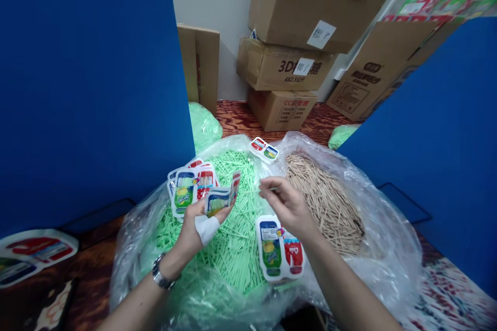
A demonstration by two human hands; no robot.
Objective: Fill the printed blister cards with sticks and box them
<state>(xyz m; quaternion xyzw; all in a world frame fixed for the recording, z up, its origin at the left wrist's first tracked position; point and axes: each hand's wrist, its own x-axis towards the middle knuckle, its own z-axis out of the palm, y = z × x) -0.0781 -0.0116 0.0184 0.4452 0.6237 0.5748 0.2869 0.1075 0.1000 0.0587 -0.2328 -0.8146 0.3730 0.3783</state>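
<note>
My left hand [196, 222], thumb wrapped in white tape and a watch on the wrist, grips a fan of small printed plastic packets [194, 186], one of them bent open at the front. My right hand [287, 207] hovers just right of it with fingers pinched on a thin green stick [267, 190]. Below both hands lies a heap of green sticks [229, 248] in a clear plastic bag [388, 248]. A double packet [279, 251] rests on the green heap under my right wrist. A heap of tan sticks [330, 196] fills the bag's right side.
Another packet [264, 149] lies at the bag's far rim. Blue partitions [89, 88] stand left and right. Cardboard boxes [295, 46] are stacked at the back wall. More packets [31, 253] lie at the left edge. Green-filled bags [204, 124] sit behind.
</note>
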